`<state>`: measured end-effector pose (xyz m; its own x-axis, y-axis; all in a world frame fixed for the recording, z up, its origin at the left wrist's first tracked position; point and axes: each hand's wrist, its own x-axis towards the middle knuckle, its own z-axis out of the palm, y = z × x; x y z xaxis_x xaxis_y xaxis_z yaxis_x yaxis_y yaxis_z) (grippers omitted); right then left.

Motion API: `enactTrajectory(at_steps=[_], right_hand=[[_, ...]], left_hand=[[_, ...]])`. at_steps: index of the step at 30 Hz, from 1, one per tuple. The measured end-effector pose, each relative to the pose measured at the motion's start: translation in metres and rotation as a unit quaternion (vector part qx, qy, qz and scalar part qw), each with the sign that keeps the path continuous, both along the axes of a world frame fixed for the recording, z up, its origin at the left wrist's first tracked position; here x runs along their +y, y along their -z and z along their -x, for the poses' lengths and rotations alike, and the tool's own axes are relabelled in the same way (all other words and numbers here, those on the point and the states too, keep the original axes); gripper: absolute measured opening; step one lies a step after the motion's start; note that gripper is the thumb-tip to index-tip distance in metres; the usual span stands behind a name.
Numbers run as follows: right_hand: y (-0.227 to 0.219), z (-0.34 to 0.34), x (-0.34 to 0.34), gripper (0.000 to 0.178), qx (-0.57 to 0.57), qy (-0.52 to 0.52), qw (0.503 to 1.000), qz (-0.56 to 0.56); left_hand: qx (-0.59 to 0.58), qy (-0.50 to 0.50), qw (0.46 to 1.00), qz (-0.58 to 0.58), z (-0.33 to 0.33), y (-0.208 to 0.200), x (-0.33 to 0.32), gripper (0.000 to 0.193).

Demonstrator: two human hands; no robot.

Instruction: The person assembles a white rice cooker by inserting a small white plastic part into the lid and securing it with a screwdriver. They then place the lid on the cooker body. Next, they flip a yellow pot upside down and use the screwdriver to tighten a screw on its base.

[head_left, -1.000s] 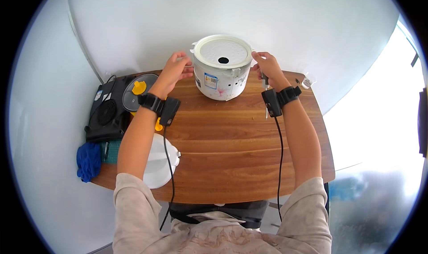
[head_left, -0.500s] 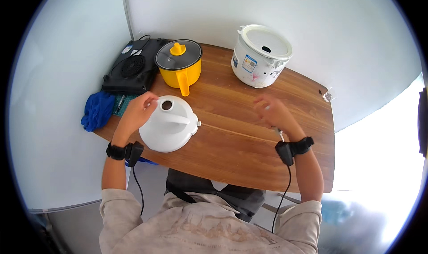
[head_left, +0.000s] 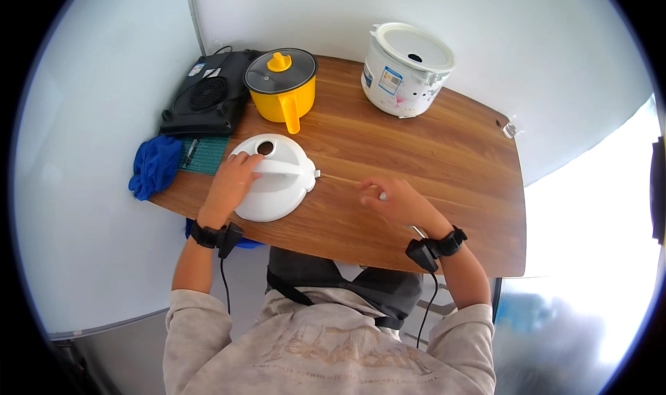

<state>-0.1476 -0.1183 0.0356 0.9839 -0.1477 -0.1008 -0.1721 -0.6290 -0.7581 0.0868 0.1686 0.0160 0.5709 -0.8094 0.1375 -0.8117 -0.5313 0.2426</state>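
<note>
1. White plastic is met first: a domed rice-cooker lid (head_left: 274,199) is laid near the front left edge of a wooden table (head_left: 347,235), its arched handle (head_left: 283,167) uppermost, with a round hole (head_left: 265,148) behind.
2. The handle's left end is reached by the fingers of the left hand (head_left: 234,180); whether it is gripped or only touched cannot be told.
3. In the curled right hand (head_left: 395,199), well apart from the lid, a slim screwdriver-like tool (head_left: 383,196) is held.
4. For good control, the handle is probably best taken at its middle, the lid kept level and the tool kept clear.
5. Beyond the lid, a yellow pot (head_left: 262,108) is placed; a rice-cooker body (head_left: 395,90) is set at the back right.
6. Most of the tool is hidden by the right hand; the lid's underside is concealed, and a small clear object (head_left: 510,129) cannot be identified.
</note>
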Motion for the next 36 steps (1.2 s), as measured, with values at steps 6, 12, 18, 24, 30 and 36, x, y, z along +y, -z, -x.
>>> enactTrajectory(at_steps=[6, 12, 18, 24, 30, 36], right_hand=[[-0.021, 0.045, 0.002, 0.033, -0.010, 0.036, 0.999, -0.025], [-0.029, 0.057, 0.017, 0.044, -0.057, 0.102, 0.991, -0.066], [-0.013, 0.059, 0.008, 0.052, -0.089, 0.169, 0.977, -0.098], [-0.011, 0.075, 0.005, 0.051, -0.027, 0.196, 0.976, -0.086], [0.000, 0.078, 0.002, 0.051, -0.020, 0.191, 0.977, -0.092], [0.001, 0.076, 0.004, 0.049, -0.008, 0.167, 0.981, -0.102]], left_hand=[[0.136, -0.011, 0.980, 0.148, 0.016, -0.022, -0.008, 0.037], [0.534, 0.069, 0.770, 0.342, 0.040, 0.012, -0.015, 0.042], [0.591, 0.190, 0.746, 0.241, 0.081, 0.015, -0.038, 0.042], [0.587, 0.236, 0.750, 0.193, 0.090, 0.026, -0.045, 0.041], [0.575, 0.248, 0.759, 0.180, 0.089, 0.028, -0.045, 0.041], [0.545, 0.243, 0.780, 0.188, 0.089, 0.017, -0.044, 0.040]])
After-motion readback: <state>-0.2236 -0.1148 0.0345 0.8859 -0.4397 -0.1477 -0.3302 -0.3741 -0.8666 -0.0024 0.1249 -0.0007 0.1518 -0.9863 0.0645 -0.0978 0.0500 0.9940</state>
